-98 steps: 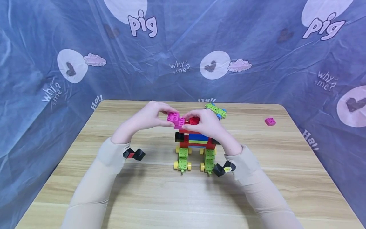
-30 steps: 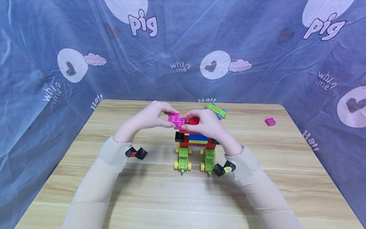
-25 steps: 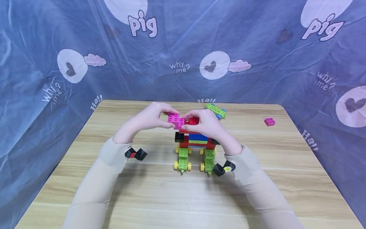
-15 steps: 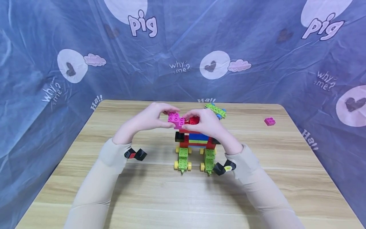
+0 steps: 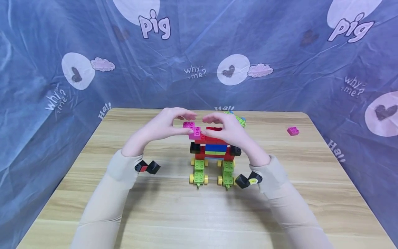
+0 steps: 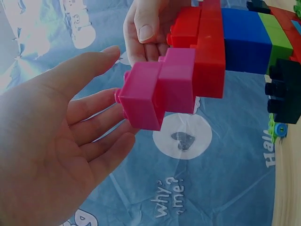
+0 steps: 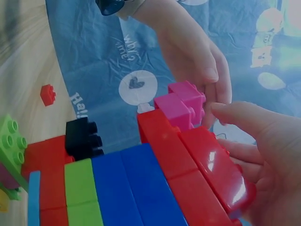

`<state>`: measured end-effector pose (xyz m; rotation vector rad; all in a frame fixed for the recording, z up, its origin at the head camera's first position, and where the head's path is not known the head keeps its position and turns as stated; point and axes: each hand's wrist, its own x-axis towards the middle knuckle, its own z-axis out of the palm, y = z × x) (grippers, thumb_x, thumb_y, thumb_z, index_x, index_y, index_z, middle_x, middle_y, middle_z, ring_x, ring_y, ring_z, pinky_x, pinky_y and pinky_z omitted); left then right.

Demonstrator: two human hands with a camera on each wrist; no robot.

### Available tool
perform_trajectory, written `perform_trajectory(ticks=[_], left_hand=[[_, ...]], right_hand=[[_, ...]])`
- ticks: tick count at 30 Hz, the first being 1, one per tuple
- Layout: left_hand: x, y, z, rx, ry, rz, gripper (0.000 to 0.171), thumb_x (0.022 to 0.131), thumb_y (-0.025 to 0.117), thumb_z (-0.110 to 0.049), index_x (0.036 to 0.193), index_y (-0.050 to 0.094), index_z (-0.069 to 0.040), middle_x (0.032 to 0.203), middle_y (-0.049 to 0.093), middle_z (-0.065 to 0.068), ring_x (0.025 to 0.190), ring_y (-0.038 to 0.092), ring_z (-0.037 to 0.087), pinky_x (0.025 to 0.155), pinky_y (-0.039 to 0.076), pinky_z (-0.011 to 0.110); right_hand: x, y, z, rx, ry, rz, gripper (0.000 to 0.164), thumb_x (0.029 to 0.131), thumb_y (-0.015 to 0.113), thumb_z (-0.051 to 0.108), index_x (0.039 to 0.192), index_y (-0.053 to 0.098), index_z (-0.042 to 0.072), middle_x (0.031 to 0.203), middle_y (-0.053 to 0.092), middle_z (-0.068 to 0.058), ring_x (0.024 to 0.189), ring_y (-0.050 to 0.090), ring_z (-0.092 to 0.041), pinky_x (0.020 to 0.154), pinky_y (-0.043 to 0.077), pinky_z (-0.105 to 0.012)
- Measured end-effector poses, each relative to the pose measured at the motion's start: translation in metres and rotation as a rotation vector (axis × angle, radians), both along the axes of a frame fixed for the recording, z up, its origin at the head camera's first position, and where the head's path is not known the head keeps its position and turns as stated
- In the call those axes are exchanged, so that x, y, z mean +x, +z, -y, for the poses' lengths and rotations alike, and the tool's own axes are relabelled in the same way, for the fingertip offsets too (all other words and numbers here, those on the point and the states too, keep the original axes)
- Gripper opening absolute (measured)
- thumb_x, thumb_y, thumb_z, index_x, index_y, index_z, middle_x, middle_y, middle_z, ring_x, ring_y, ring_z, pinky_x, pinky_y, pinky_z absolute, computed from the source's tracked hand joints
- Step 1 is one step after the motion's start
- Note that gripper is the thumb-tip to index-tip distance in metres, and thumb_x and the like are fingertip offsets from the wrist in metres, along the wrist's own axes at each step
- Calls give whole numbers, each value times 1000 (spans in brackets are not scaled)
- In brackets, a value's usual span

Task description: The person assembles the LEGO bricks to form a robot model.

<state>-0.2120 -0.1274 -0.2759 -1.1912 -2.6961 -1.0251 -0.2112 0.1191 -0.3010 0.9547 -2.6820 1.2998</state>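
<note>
A toy built of blocks stands mid-table: a red, blue and green body (image 5: 216, 148) on two green wheeled legs (image 5: 199, 169), with a black brick (image 5: 195, 148) at each side. Two pink bricks (image 6: 178, 77) stick out stepwise from its top left corner. Around the outer pink brick (image 6: 138, 92) my left hand (image 5: 163, 124) is spread, thumb and fingers parted from each other. My right hand (image 5: 230, 129) is open too, beside the red top brick (image 7: 216, 169), which partly hides its fingers in the right wrist view. Neither hand grips anything.
A loose pink brick (image 5: 293, 131) lies at the right of the wooden table (image 5: 205, 214). Behind my right hand, a green wheeled base (image 5: 241, 121) with blue wheels is partly covered. A blue printed cloth (image 5: 192, 45) hangs behind and along the sides.
My hands have let go of the pink bricks. The right hand has drawn back to the right and its fingers have opened; the left fingers have spread. The pink bricks stay on the toy.
</note>
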Motion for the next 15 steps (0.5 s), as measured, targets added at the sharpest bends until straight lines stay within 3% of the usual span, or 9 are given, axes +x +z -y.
perform_trajectory(ticks=[10, 15], left_hand=[[2, 7, -16, 107, -29, -26, 44, 85, 74, -15, 125, 62, -5, 121, 66, 9, 110, 61, 20, 97, 49, 36], [4, 12, -28, 136, -43, -42, 43, 85, 74, -17, 126, 62, -6, 121, 66, 8, 110, 60, 19, 96, 50, 36]], right_hand=[[-1, 4, -31, -134, -65, -133, 35, 84, 75, 11, 116, 66, 2, 118, 67, -13, 110, 63, -27, 97, 49, -46], [-1, 4, -52, -133, -151, -190, 33, 85, 74, 13, 116, 66, 4, 114, 69, -10, 105, 64, -21, 96, 50, -28]])
